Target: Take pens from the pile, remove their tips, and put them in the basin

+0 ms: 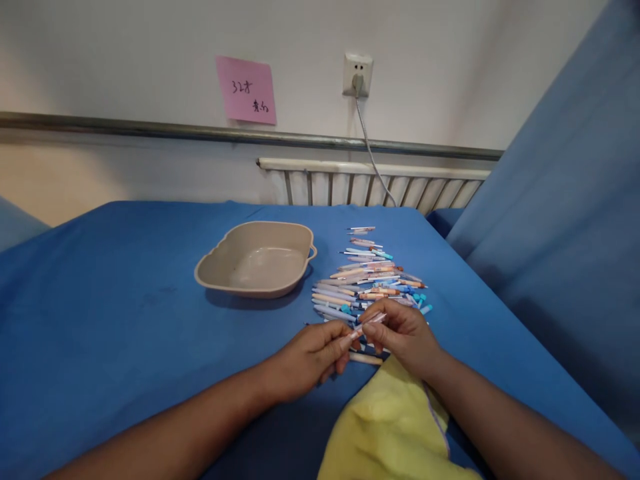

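Observation:
My left hand [311,357] and my right hand [404,335] meet over the blue table [115,313], each pinching one end of a single pale pen [369,325]. Just beyond them lies a heap of several pens [367,280] in blue, orange, white and lilac. Another cream pen [365,359] rests on the cloth under my hands. A beige, empty shallow tray [257,259] stands left of the heap, about a hand's width from it.
A yellow cloth [395,430] lies bunched at the near edge under my right wrist. Blue fabric [560,220] rises steeply on the right. Behind the table are a white radiator [375,183], a wall socket with a cable [357,75] and a pink note [247,90].

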### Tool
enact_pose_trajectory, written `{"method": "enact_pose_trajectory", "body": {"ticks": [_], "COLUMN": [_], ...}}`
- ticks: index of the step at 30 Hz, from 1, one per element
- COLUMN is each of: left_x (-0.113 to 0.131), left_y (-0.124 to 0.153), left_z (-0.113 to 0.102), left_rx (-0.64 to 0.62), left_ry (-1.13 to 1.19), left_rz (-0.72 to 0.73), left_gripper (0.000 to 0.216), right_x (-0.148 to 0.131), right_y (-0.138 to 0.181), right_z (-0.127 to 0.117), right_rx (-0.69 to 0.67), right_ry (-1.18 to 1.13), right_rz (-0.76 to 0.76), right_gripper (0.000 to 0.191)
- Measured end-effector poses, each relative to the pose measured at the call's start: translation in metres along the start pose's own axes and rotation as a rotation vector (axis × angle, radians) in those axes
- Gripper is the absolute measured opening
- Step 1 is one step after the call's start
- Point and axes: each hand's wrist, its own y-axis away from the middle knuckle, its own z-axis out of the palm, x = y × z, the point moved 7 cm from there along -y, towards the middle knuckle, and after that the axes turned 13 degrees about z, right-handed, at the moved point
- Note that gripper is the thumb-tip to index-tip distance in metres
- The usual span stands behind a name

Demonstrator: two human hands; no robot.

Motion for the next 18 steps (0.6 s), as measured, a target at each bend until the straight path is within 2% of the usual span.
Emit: {"method": "enact_pose_trajectory", "body": {"ticks": [8, 14, 18], "left_x": [-0.005, 0.002, 0.007], "left_y": [-0.003, -0.002, 0.001], "left_z": [-0.010, -0.034, -0.039], "left_rx": [0.145, 0.335, 0.354], "left_ry": [0.125, -0.127, -0.282], "left_rz": [0.020, 0.116, 0.173], "left_gripper": [0.028, 0.019, 0.016], "right_x": [-0.005, -0.002, -0.003], "right_y": [-0.002, -0.003, -0.002], "right_z": [-0.005, -0.007, -0.007], "right_rx": [0.040, 0.020, 0.033], "right_ry": [-0.024, -0.038, -0.032], "right_rz": [-0.052, -0.069, -0.068], "right_gripper": [0.020, 0.023, 0.021]}}
